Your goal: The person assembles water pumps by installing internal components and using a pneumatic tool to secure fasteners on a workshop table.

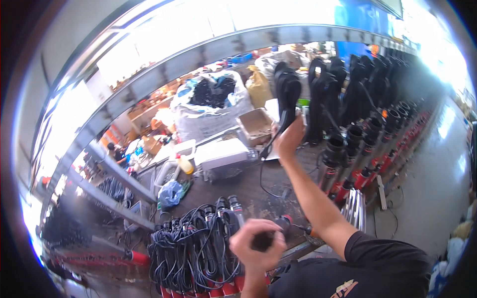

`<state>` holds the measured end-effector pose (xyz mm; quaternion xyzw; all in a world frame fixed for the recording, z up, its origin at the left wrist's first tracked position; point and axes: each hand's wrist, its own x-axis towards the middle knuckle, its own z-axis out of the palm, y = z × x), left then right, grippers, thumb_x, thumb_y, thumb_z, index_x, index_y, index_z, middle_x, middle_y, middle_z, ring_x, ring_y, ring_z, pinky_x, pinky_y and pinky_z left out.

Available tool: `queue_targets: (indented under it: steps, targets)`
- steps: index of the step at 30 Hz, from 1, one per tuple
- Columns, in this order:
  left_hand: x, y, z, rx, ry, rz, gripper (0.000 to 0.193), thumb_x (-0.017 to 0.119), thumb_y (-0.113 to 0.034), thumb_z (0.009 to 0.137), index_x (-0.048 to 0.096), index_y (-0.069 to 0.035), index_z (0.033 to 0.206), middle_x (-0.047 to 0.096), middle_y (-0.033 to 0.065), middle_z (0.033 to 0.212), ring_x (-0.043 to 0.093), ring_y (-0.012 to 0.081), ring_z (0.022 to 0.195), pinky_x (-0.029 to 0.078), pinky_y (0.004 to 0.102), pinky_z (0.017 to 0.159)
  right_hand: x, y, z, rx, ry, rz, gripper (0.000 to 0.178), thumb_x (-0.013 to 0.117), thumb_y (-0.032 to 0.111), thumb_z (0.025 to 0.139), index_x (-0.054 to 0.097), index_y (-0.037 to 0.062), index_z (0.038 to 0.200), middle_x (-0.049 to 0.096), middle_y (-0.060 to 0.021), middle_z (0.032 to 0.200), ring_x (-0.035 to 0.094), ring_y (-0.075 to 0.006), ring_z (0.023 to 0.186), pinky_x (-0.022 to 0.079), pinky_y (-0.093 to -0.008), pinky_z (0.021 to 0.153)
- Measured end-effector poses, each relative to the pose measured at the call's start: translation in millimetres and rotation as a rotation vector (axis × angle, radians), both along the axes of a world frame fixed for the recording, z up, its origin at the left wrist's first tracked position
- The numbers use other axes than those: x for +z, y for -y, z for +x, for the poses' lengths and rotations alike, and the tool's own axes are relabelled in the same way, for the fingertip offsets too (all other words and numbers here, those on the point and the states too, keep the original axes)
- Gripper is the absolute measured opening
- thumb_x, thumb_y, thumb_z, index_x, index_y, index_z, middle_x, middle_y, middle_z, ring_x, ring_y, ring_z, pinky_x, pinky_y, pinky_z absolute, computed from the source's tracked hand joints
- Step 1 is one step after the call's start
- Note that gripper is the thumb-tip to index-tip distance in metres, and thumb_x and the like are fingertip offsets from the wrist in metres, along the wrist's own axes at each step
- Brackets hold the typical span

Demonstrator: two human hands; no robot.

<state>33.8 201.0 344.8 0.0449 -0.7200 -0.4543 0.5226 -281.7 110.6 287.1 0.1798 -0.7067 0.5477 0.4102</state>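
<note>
High over the right part of the bench, my right hand [289, 138] grips a bundled coil of black cable [287, 92] by its lower end. A loose length of that cable hangs down to the bench top. Low in front of me my left hand [256, 243] is curled around the dark round end of a tube [262, 241]; most of it is hidden by the fingers. Left of this hand lies a row of metal tubes with black tops, red ends and coiled black cables [194, 243].
On the dark bench [218, 193] are a white box [221, 151], an open cardboard box [255, 124], a yellow bottle [185, 164] and a blue plastic bag [170, 193]. Upright tubes [333, 151] line the right side. Behind stands a white sack [211, 116] of black parts.
</note>
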Motion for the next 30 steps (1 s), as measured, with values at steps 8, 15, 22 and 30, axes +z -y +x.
queue_targets:
  steps: [8, 15, 22, 30]
  targets:
    - [19, -7, 71, -0.579, 0.02, -0.123, 0.02, 0.07, -0.012, 0.071, 0.065, 0.0, 0.086, 0.067, 0.0121, 0.078, 0.068, 0.0266, 0.069, 0.056, 0.0391, 0.068, 87, -11, 1, 0.131, -0.105, -0.205, 0.046, 0.075, 0.006, 0.064, 0.057, -0.0019, 0.105, 0.064, -0.0244, 0.092, 0.063, -0.0469, 0.089, 0.051, -0.0476, 0.079]
    - [-8, -7, 80, -0.421, -0.229, -0.01, 0.032, 0.075, 0.001, 0.059, 0.066, 0.011, 0.089, 0.066, 0.0191, 0.072, 0.068, 0.0307, 0.061, 0.059, 0.0389, 0.058, 105, -67, 25, 0.637, -0.152, 0.544, 0.051, 0.077, 0.004, 0.059, 0.058, 0.0007, 0.106, 0.065, -0.0202, 0.101, 0.065, -0.0396, 0.097, 0.051, -0.044, 0.087]
    - [-18, -5, 80, -0.029, -0.252, 0.024, 0.033, 0.067, -0.002, 0.075, 0.055, 0.012, 0.103, 0.059, 0.0231, 0.078, 0.061, 0.0291, 0.06, 0.056, 0.041, 0.055, -116, -67, 12, 0.662, 0.036, 1.357, 0.029, 0.062, 0.018, 0.08, 0.064, 0.0047, 0.106, 0.069, -0.019, 0.1, 0.065, -0.0334, 0.101, 0.038, -0.0558, 0.102]
    - [-34, -5, 116, 0.062, -0.186, 0.121, 0.032, 0.068, -0.009, 0.077, 0.053, 0.004, 0.102, 0.057, 0.0179, 0.078, 0.058, 0.0279, 0.06, 0.052, 0.04, 0.057, -139, -141, 129, 1.135, 2.016, -0.231, 0.029, 0.061, 0.035, 0.1, 0.066, 0.0068, 0.105, 0.067, -0.001, 0.094, 0.056, -0.0078, 0.073, 0.047, -0.0259, 0.066]
